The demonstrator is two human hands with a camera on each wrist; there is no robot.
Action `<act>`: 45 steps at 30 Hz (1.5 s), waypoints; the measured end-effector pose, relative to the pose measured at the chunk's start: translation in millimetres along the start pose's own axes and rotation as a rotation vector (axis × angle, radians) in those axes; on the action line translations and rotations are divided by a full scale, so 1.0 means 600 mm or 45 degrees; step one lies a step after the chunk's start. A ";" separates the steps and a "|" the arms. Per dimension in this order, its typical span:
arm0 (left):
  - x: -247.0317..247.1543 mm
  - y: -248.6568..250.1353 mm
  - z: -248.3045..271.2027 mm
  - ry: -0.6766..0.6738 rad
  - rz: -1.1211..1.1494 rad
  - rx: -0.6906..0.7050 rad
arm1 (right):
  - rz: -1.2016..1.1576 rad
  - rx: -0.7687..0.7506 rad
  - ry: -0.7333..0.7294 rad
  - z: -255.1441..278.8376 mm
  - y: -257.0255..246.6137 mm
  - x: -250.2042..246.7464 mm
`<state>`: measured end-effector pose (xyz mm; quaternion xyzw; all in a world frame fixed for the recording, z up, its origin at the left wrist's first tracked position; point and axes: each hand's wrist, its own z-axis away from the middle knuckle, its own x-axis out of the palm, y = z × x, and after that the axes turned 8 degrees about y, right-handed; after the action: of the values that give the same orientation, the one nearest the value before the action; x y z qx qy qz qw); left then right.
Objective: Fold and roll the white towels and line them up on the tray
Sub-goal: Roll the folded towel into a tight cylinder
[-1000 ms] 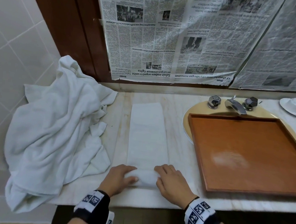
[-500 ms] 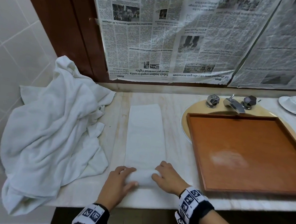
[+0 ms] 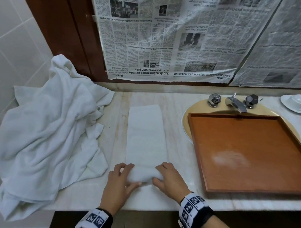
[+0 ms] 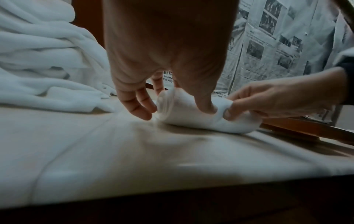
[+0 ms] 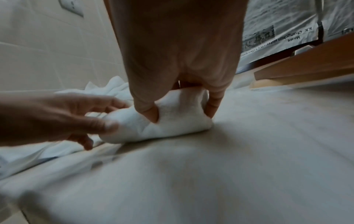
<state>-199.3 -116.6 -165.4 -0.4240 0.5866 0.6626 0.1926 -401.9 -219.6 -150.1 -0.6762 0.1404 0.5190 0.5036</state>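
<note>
A folded white towel (image 3: 146,137) lies as a long strip on the marble counter, its near end rolled into a short cylinder (image 3: 142,176). My left hand (image 3: 123,179) grips the roll's left end (image 4: 168,106), thumb pressed into the top. My right hand (image 3: 167,178) pinches the right end (image 5: 182,115) between thumb and fingers. The rest of the strip stretches flat away from me. A brown wooden tray (image 3: 253,154) with nothing on it sits to the right, across the sink.
A big heap of crumpled white towels (image 3: 51,131) covers the counter's left side against the tiled wall. A tap (image 3: 236,103) with two knobs stands behind the tray. A white cup and saucer (image 3: 296,102) sit far right. Newspaper sheets (image 3: 173,32) cover the wall.
The roll at the near end has grown thicker and moved a little away from me. Both hands followed it forward, still holding its ends.
</note>
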 end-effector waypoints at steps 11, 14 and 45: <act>-0.048 -0.002 -0.102 -0.516 -0.068 -0.048 | 0.238 -0.019 0.113 0.017 -0.011 0.001; -0.050 -0.008 -0.115 -0.649 -0.065 -0.104 | 0.294 -0.093 0.126 0.032 -0.014 0.006; -0.010 0.010 -0.030 -0.148 -0.086 0.136 | 0.064 0.073 -0.137 -0.015 0.006 -0.016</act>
<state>-194.1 -133.4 -156.3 -0.3933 0.5945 0.6469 0.2709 -403.5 -232.1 -144.4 -0.6289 0.1449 0.5629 0.5163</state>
